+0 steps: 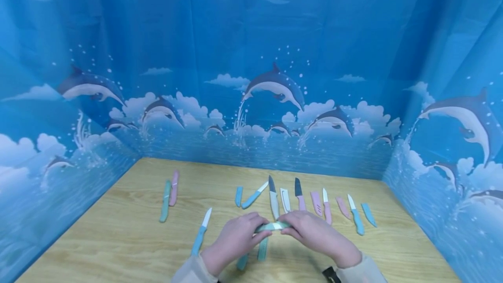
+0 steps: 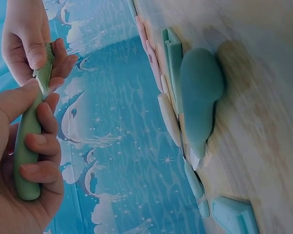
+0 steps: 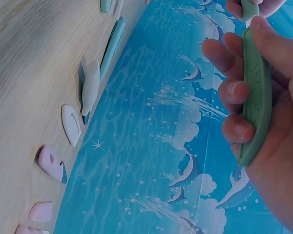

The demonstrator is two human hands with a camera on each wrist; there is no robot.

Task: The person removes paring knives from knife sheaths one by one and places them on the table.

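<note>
Both hands are holding one green plastic knife (image 1: 275, 226) crosswise: left hand (image 1: 235, 236) gripping its handle, right hand (image 1: 314, 230) pinching its sheath.

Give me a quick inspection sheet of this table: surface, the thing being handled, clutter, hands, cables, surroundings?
Surface: light wooden tabletop.
Job's things: a green knife held between both hands above the table; its green sheath sits in the right hand.
Clutter: a row of small blue, pink and white knives and sheaths, including a blue knife at the left.
Hands: left hand grips the handle; right hand grips the sheath.
Cables: nothing seen.
Surroundings: blue dolphin-print backdrop on three sides.
</note>
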